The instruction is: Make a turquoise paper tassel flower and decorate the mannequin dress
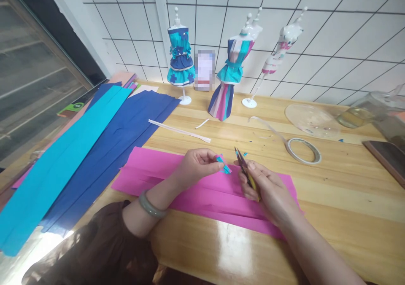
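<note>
Between thumb and fingers, my left hand (pixel 202 163) pinches a small folded piece of turquoise and pink paper (pixel 225 165). Close to its right, my right hand (pixel 264 184) grips small scissors (pixel 247 171) with yellow handles, their dark blades pointing up and away from me. The blade tips are apart from the paper piece. Tiny turquoise scraps (pixel 245 154) lie by the tips. Under both hands a wide pink crepe paper sheet (pixel 177 196) lies creased on the wooden table (pixel 202 243).
Turquoise paper (pixel 72 150) and navy paper (pixel 126 137) lie at left. Behind stand a blue-dressed mannequin (pixel 180 57), a striped-dress mannequin (pixel 230 74) and a white mannequin (pixel 281 49). A tape roll (pixel 288 150), pale strips (pixel 180 131) and a dark phone-like slab (pixel 384 160) lie about.
</note>
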The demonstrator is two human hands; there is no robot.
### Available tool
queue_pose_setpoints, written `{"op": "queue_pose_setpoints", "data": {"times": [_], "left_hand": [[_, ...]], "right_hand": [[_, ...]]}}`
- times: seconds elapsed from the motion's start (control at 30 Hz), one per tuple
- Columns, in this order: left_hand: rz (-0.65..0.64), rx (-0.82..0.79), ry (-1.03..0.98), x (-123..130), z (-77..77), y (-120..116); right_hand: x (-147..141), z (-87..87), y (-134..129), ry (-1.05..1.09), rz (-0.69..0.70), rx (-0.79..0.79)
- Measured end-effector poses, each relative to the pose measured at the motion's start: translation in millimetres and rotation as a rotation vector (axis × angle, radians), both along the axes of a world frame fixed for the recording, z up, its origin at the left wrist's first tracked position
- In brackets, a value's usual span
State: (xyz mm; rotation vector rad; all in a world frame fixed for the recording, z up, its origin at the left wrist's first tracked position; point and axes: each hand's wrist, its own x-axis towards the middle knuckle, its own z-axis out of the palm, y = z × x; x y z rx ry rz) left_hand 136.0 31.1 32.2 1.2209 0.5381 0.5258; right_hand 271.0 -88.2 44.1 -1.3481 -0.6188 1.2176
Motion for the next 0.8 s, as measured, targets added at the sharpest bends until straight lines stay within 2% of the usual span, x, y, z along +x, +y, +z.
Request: {"op": "queue_pose_setpoints", "data": {"times": [0.1,0.27,0.4,0.53,0.8], "left_hand": [[0.014,-0.02,-0.019,0.6,-4.7,2.1],[-0.011,-0.118,-0.093,0.9,-4.7,1.1],[-0.07,-0.131,-0.102,0.4,-2.1,-0.6],[-0.137,-0.131,-0.117,-0.2,-1.6,-1.2],[-0.18,-0.143,-0.106,-1.3,-0.6,-3.0]], "right_hand": [[1.7,-1.4,-0.2,-0.026,-0.02,0.02],[-2.7,-1.5,-3.7,-0.326,0.048,0.011],[-6.5,0.8,-6.4,-0.488,0.067,0.04],[-7.2,1.0,-8.0,-0.527,0.098,0.087],[-8.9,-0.1,-8.7,-0.532,0.127,0.109]]}}
